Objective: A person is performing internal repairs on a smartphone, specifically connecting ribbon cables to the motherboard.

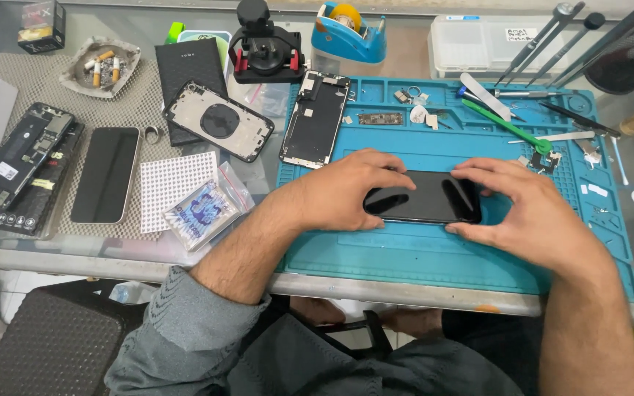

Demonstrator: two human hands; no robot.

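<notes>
Seen from above, over a cluttered repair bench. Both bare hands closed around a black smartphone (423, 196), glossy screen facing up, lying flat on a teal repair mat (420, 253) near the front edge of the glass-topped table (111, 253). Left hand (339, 192) gripping the phone's left end — fingers curled over the far edge, thumb pressed against the near edge. Right hand (530, 213) gripping the right end the same way, fingers along the top edge and thumb at the lower corner.

On the mat behind the phone: an opened phone display assembly (315, 119) lying face down, a small circuit board (380, 118), a green plastic pry tool (506, 126), a white spudger (484, 95), black tweezers (580, 119) and loose small metal parts. Beyond the mat, a blue tape dispenser (348, 33) and a black clamp fixture with red grips (266, 51).

Left of the mat, well apart from the hands: a bare phone back housing with a round centre ring (219, 121), a dark notebook-like case (191, 70), a white dotted sheet (170, 185), a small clear bag with a blue print (203, 214), another dark-screened phone (106, 174), a stripped phone chassis (20, 155), and an ashtray holding cigarette butts (101, 67). Grey sleeve (185, 330) pushed up on the left forearm.
</notes>
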